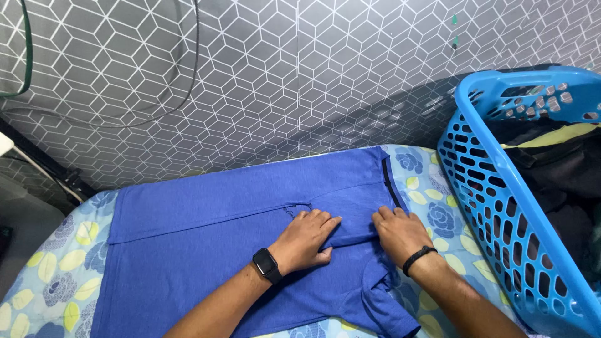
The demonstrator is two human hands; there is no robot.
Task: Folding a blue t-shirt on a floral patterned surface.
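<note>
A blue T-shirt (pixel 206 231) lies spread flat on a bed with a flowered sheet (pixel 56 263), its black-trimmed collar toward the right. My left hand (pixel 307 238), with a black watch on the wrist, presses flat on the shirt near a folded sleeve. My right hand (pixel 397 231), wearing a black wristband, rests palm down on the shirt just right of it, close to the collar. Both hands lie flat with fingers together; neither grips the cloth.
A blue plastic laundry basket (pixel 501 206) holding dark clothes stands at the right, against the bed. A grey wall with a cube pattern (pixel 282 81) runs behind the bed. Thin cables hang on the wall at upper left.
</note>
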